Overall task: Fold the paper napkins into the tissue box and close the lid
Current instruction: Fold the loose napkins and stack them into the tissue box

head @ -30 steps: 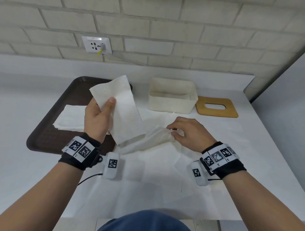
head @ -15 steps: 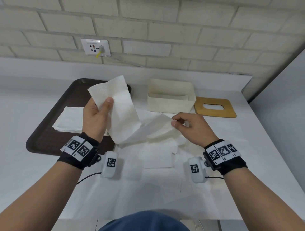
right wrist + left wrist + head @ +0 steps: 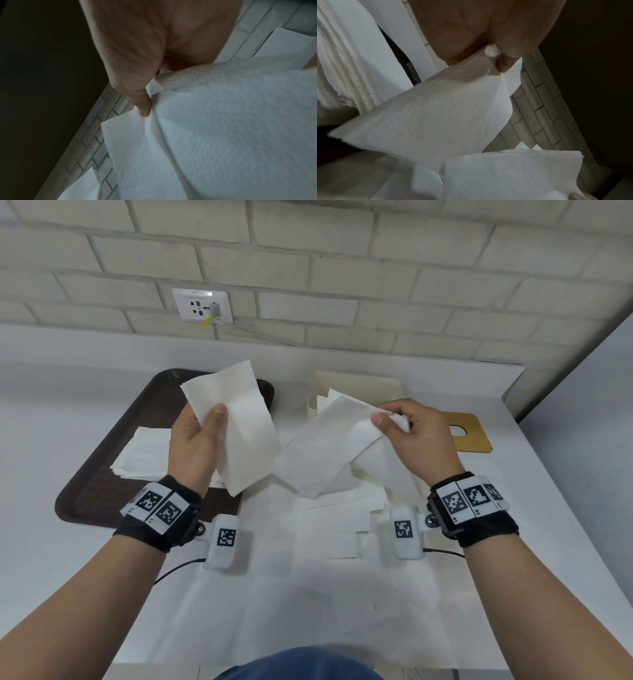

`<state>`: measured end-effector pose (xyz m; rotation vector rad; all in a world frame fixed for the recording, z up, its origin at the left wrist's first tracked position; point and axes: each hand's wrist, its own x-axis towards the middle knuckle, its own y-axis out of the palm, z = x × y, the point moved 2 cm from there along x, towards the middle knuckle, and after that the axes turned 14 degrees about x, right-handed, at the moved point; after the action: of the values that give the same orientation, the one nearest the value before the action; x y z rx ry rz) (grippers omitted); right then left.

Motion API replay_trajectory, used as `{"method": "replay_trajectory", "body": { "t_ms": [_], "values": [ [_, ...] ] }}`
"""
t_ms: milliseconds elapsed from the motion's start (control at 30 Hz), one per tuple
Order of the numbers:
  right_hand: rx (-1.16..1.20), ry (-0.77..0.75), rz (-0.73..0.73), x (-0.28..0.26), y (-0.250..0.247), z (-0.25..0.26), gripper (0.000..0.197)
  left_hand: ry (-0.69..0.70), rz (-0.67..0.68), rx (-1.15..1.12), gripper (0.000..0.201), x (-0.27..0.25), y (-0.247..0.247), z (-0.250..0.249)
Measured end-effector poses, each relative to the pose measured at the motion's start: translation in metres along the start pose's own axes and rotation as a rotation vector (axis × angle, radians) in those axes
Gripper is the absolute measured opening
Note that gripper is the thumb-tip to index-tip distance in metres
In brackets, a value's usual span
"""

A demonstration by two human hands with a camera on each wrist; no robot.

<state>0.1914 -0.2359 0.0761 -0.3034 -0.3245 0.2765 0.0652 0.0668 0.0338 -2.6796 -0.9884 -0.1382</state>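
Observation:
My left hand (image 3: 198,440) holds a folded white napkin (image 3: 236,426) upright above the tray, thumb pressed on its front; the left wrist view shows that napkin (image 3: 436,116) hanging from the fingers. My right hand (image 3: 407,436) pinches the top of a second napkin (image 3: 329,446) and holds it up above the table; that napkin (image 3: 231,128) drapes below the thumb in the right wrist view. The cream tissue box (image 3: 363,381) stands open behind, partly hidden by this napkin. Its wooden lid (image 3: 469,433) with an oval slot lies to the right of the box.
A dark brown tray (image 3: 99,484) at the left carries a stack of napkins (image 3: 144,453). Several unfolded napkin sheets (image 3: 325,559) cover the white table in front of me. A brick wall with a socket (image 3: 202,304) runs behind; the table's right edge meets a grey wall.
My right hand has lifted its napkin from the table up and back toward the box. The left hand with its napkin has barely moved.

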Motion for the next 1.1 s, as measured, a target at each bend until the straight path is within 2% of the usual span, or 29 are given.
{"method": "replay_trajectory", "body": {
  "t_ms": [100, 233, 400, 500, 567, 667, 767, 900, 1000, 1100],
  "values": [
    [0.006, -0.006, -0.025, 0.004, -0.008, 0.009, 0.002, 0.008, 0.004, 0.055, 0.022, 0.009, -0.001, -0.002],
    [-0.028, -0.071, 0.024, 0.008, -0.027, 0.039, 0.002, -0.042, 0.038, 0.099, 0.022, 0.029, -0.001, -0.003],
    [-0.018, -0.097, 0.098, 0.017, -0.043, 0.073, 0.009, 0.018, 0.193, 0.214, 0.017, 0.039, 0.025, -0.017],
    [-0.151, -0.077, 0.166, 0.028, -0.036, 0.073, 0.01, 0.023, 0.285, 0.205, 0.017, 0.035, 0.047, -0.025],
    [-0.231, -0.023, 0.244, 0.038, -0.025, 0.063, 0.011, -0.035, 0.345, 0.159, 0.017, 0.03, 0.059, -0.023],
    [-0.321, 0.029, 0.313, 0.051, -0.011, 0.049, 0.012, -0.174, 0.44, 0.065, 0.03, 0.021, 0.071, -0.016],
    [-0.35, 0.051, 0.335, 0.06, 0.002, 0.04, 0.016, -0.245, 0.543, 0.008, 0.024, 0.011, 0.082, -0.009],
    [-0.357, 0.094, 0.326, 0.067, 0.016, 0.03, 0.017, -0.332, 0.555, -0.083, 0.026, 0.003, 0.089, -0.006],
    [-0.34, 0.129, 0.302, 0.068, 0.023, 0.026, 0.016, -0.375, 0.588, -0.173, 0.037, -0.001, 0.09, -0.008],
    [-0.31, 0.139, 0.281, 0.068, 0.03, 0.026, 0.015, -0.251, 0.518, -0.05, 0.026, -0.002, 0.09, -0.003]
  ]
}}
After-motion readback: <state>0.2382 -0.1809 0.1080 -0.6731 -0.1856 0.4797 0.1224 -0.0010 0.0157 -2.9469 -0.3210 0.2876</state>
